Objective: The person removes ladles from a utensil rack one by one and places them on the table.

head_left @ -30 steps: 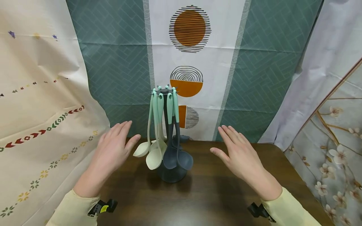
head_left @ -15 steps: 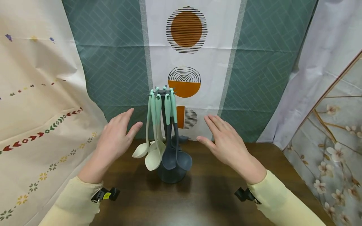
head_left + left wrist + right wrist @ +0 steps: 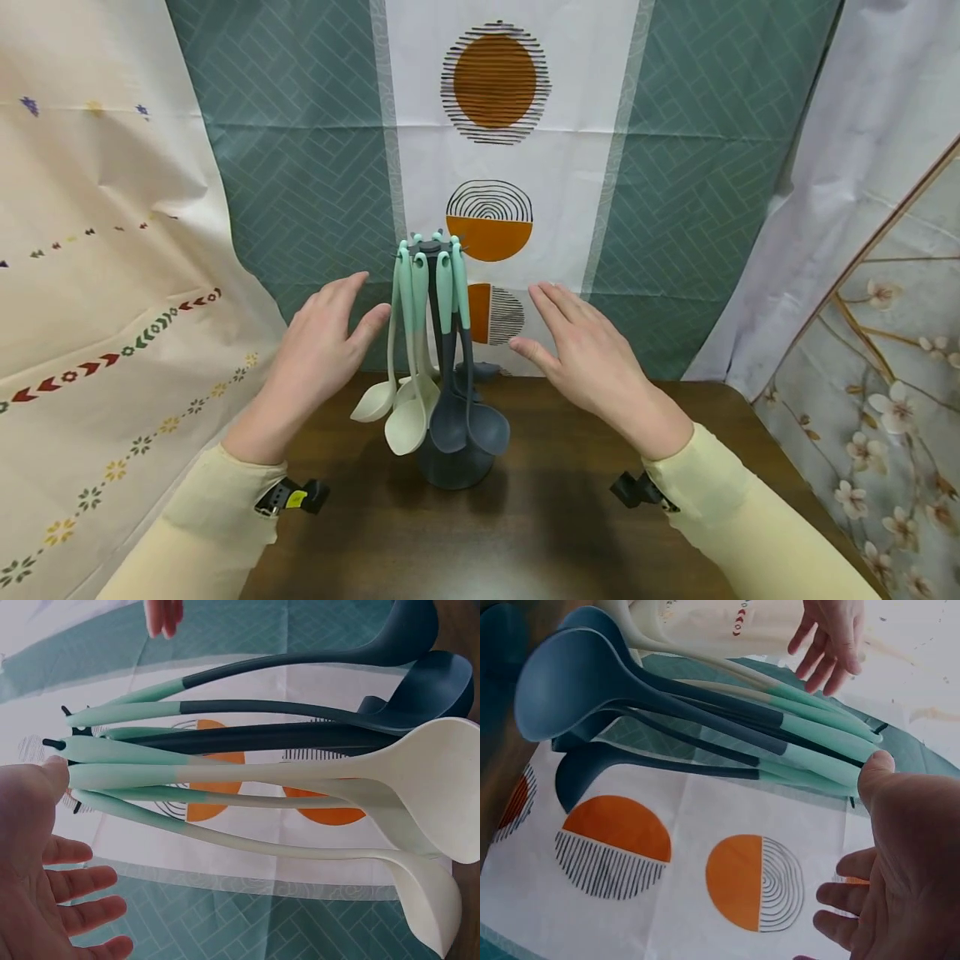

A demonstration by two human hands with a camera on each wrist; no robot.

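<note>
A dark utensil stand (image 3: 453,475) stands upright on the table, with several mint-handled ladles and spoons hanging around its top. Cream ladles (image 3: 406,427) hang on its left and dark blue-grey ladles (image 3: 489,429) on its right. Just left of the handles is my left hand (image 3: 318,350), fingers extended, holding nothing. My right hand (image 3: 588,354) is raised to the right of the stand, apart from it, its fingers also straight and holding nothing. In the left wrist view, the left thumb (image 3: 56,776) overlaps the handle ends; contact cannot be told there. Utensils at the back are partly hidden.
The brown wooden table (image 3: 525,533) reaches to a green and white patterned cloth (image 3: 300,208) hanging behind the stand. A cream cloth (image 3: 112,292) borders the left side. On the right hangs a floral cloth (image 3: 892,417).
Both hands have moved inward and upward toward the stand, the right hand travelling farther left. The view has shifted slightly. The stand and its utensils stay in place.
</note>
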